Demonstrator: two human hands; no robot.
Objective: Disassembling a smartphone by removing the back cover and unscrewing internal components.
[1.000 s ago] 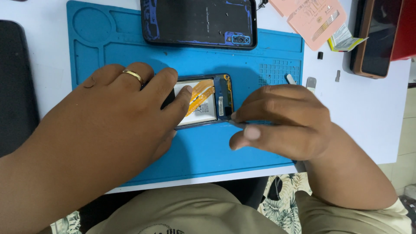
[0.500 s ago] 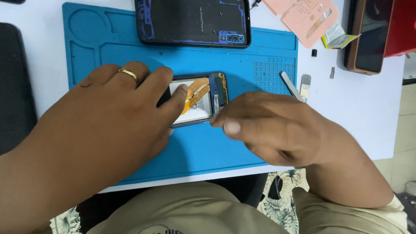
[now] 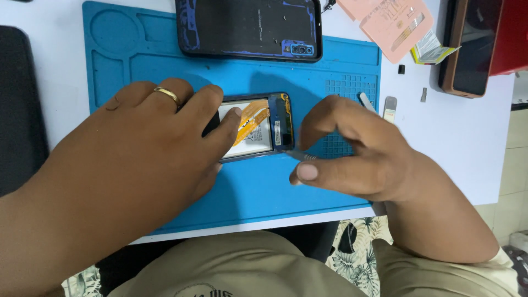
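Pinning the opened phone (image 3: 258, 129) on the blue mat (image 3: 165, 66) under a flat, open left hand (image 3: 143, 148), right hand (image 3: 352, 148) now lifting back rightward, fingers (image 3: 308, 171) pinching thin tweezers (image 3: 301, 156) at its lower edge.

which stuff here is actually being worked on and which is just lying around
In use: opened phone, pinned by the left hand; thin metal tool in the right hand; blue mat.

Lying about: black back cover, pink card, brown-cased phone.
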